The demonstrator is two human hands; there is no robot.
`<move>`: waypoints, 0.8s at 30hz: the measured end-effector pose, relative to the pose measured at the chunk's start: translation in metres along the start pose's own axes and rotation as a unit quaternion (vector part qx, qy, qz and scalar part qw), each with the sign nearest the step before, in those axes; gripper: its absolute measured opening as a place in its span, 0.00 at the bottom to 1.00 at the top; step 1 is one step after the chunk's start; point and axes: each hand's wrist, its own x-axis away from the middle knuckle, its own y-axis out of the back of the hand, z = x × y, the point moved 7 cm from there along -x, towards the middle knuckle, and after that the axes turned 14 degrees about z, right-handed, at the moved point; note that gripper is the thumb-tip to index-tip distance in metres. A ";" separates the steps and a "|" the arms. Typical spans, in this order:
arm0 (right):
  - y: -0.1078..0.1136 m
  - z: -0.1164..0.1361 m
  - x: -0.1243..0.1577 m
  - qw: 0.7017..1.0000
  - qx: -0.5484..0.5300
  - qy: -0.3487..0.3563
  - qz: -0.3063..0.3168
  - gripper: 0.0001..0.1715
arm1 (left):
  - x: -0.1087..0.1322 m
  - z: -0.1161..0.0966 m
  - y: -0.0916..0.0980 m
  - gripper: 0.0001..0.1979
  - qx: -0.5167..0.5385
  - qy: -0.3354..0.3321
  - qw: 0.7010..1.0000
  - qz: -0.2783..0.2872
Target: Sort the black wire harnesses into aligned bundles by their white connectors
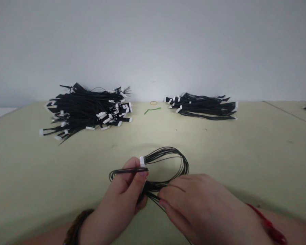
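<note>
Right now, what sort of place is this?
Likely a cable-assembly workbench: a large heap and smaller heap of black wires with white connectors lie on a pale green table top; the left hand and right hand hold a looped bundle.

Green tabletop; two black cable piles; rubber band; green tie

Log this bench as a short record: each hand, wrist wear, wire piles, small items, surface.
left hand: grips a looped wire bundle, white connector showing above the fingers
right hand: pinches the same bundle's wires
wrist wear: dark beaded bracelet on left, red cord on right
wire piles: larger heap ahead left, smaller heap ahead right, both black with white connectors
small items: rubber band, green tie
surface: pale green table covering
</note>
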 end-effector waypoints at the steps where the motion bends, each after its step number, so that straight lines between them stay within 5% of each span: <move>1: 0.000 0.002 -0.002 1.000 -0.007 0.013 -0.009 0.06 | 0.001 0.000 -0.001 0.11 -0.008 0.003 1.000 0.002; 9: 0.013 0.009 0.006 0.996 0.033 0.062 -0.058 0.08 | 0.000 0.002 0.002 0.12 -0.015 0.028 0.999 -0.018; 13: 0.030 -0.013 0.009 0.988 -0.153 0.023 0.006 0.10 | -0.002 0.001 0.000 0.11 -0.028 0.010 1.000 0.005; 17: 0.036 -0.030 0.013 0.850 -0.481 0.137 0.166 0.15 | 0.000 0.000 -0.002 0.09 -0.015 0.020 1.000 -0.004; 19: 0.044 -0.048 0.010 0.817 -0.537 0.169 0.126 0.10 | 0.001 0.000 -0.002 0.08 -0.006 0.028 1.000 -0.012; 22: 0.059 -0.081 0.003 0.807 -0.563 0.171 -0.049 0.06 | 0.001 0.001 -0.002 0.09 -0.008 0.032 0.999 -0.012; 24: 0.067 -0.097 0.004 0.766 -0.599 0.160 -0.169 0.12 | 0.001 0.002 -0.001 0.09 -0.010 0.033 0.999 -0.008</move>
